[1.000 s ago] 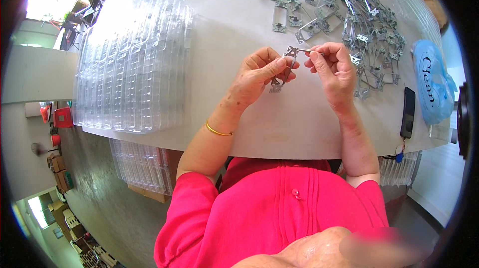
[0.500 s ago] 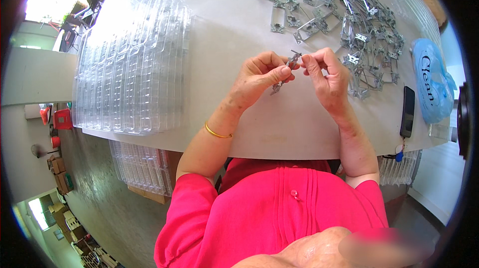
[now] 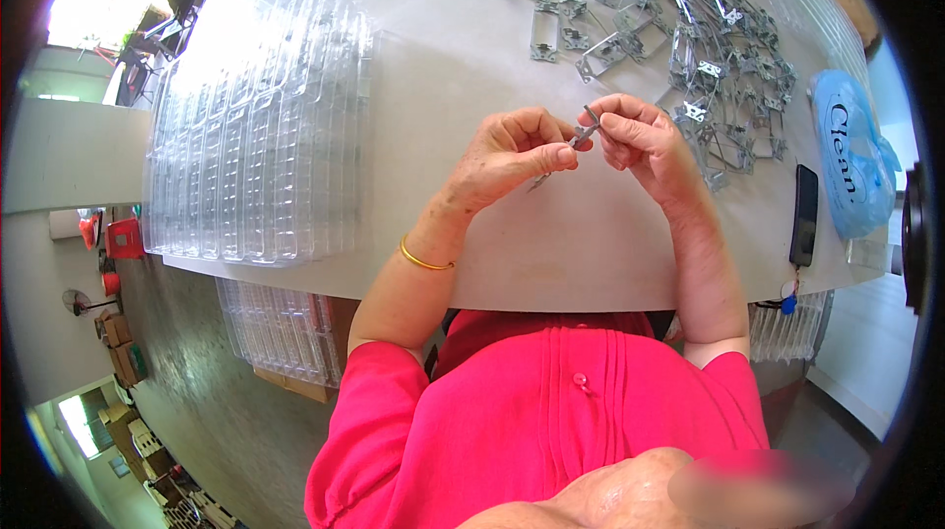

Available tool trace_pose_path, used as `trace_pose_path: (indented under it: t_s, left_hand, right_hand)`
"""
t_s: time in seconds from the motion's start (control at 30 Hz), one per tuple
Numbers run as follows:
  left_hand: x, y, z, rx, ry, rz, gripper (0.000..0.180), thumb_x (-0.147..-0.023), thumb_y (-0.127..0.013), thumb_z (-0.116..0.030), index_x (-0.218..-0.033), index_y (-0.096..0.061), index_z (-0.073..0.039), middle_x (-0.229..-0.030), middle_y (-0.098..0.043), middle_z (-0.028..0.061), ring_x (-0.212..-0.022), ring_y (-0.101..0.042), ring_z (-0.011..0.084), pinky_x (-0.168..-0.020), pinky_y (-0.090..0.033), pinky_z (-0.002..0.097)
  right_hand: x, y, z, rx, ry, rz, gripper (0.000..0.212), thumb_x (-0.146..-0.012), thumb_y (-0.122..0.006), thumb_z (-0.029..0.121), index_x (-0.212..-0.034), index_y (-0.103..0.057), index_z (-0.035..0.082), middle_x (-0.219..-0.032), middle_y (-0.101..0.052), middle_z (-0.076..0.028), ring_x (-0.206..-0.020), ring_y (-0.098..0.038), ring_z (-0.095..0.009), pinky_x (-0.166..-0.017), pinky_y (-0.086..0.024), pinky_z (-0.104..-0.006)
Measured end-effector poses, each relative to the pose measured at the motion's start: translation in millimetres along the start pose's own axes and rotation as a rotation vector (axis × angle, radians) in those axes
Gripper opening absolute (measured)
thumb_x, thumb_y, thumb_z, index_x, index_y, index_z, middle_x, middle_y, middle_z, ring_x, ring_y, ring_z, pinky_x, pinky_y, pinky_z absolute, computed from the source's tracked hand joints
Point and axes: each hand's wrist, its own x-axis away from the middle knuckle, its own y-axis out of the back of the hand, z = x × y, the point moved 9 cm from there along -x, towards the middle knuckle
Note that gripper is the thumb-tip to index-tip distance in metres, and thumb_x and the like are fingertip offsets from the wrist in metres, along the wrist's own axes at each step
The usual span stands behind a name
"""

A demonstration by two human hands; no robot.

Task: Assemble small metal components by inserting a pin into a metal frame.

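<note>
My left hand (image 3: 507, 157) is closed in a pinch around a small grey metal bracket (image 3: 584, 136), held above the table in front of me. At its upper end my right hand (image 3: 648, 147) grips the same piece between thumb and forefinger. My fingers cover much of the bracket, so its full shape is hidden; a thin end sticks out below the left thumb. Beyond and to the right of my hands spreads a loose heap of similar metal brackets (image 3: 711, 69), many with narrow rectangular frames.
Stacked clear plastic trays (image 3: 261, 135) stand on the left of the pale table (image 3: 433, 106). On the right lie a black phone (image 3: 804, 216) and a blue plastic bag (image 3: 852, 157). More clear trays (image 3: 281, 330) are below the table's left edge.
The bracket has turned between my fingers, now showing more edge-on. My right hand has shifted its grip, its forefinger now reaching over the bracket's upper end. The left hand stays nearly in place.
</note>
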Motion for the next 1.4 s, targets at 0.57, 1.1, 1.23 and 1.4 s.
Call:
trace_pose_path:
  t_s: [0.57, 1.1, 1.23, 1.4]
  left_hand:
    - [-2.0, 3.0, 7.3, 0.255, 0.051, -0.005, 0.020, -0.100, -0.067, -0.020, -0.088, -0.060, -0.005, -0.110, -0.072, 0.0204, -0.094, -0.072, 0.0264, -0.083, -0.059, 0.0407]
    - [-5.7, 3.9, 6.0, 0.090, -0.060, 0.004, 0.021, -0.097, -0.072, -0.021, -0.088, -0.063, -0.005, -0.109, -0.073, 0.0149, -0.098, -0.070, 0.0219, -0.092, -0.056, 0.0384]
    - [-5.5, 7.3, 0.4, 0.100, -0.103, -0.040, 0.018, -0.099, -0.069, -0.019, -0.090, -0.062, -0.005, -0.111, -0.073, 0.0139, -0.103, -0.070, 0.0241, -0.096, -0.055, 0.0405]
    - [-7.3, 18.6, -11.5, 0.418, -0.268, -0.063, 0.014, -0.103, -0.061, -0.016, -0.093, -0.060, -0.007, -0.129, -0.067, 0.0182, -0.119, -0.065, 0.0313, -0.107, -0.049, 0.0468]
  right_hand:
    - [13.3, 4.9, 30.3, 0.196, 0.398, -0.227, 0.011, -0.102, -0.065, 0.016, -0.102, -0.060, 0.007, -0.087, -0.071, -0.007, -0.069, -0.064, -0.010, -0.060, -0.048, -0.0232]
    - [35.4, -28.1, 44.5, 0.845, 0.854, -0.243, 0.015, -0.094, -0.072, 0.003, -0.099, -0.058, 0.002, -0.084, -0.068, -0.009, -0.071, -0.068, -0.014, -0.063, -0.055, -0.0287]
    - [38.3, -22.9, 45.8, 0.743, 0.883, -0.266, 0.012, -0.098, -0.068, 0.008, -0.099, -0.057, 0.003, -0.090, -0.069, -0.008, -0.075, -0.067, -0.014, -0.065, -0.054, -0.0267]
    - [11.4, -6.7, 27.7, 0.369, 0.450, -0.176, 0.014, -0.103, -0.062, 0.016, -0.101, -0.059, 0.003, -0.095, -0.069, -0.006, -0.083, -0.069, -0.014, -0.069, -0.053, -0.0251]
